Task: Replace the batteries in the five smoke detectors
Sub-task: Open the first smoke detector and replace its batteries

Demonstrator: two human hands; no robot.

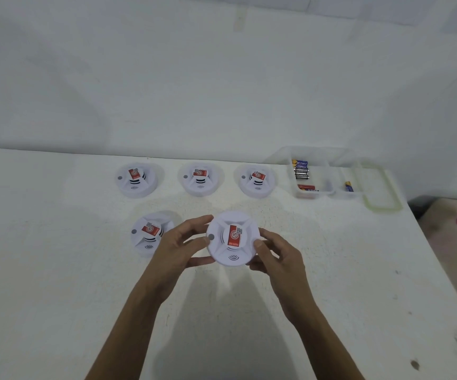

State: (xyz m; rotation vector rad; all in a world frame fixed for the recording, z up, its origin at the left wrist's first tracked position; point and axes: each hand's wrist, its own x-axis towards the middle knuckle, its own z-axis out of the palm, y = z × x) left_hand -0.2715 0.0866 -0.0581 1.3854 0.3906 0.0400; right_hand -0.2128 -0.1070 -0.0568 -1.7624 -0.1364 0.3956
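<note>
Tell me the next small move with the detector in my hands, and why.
Probably turn the held detector face down. Both the left hand and the right hand grip its rim, its labelled front faces up, and no battery cover shows on that side, so the compartment is likely underneath.

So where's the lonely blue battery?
In the head view, the blue battery lies alone in the right compartment of the clear box, right of the back-row detectors.

A bare indoor workroom: a white-covered table against a plain white wall.
</note>
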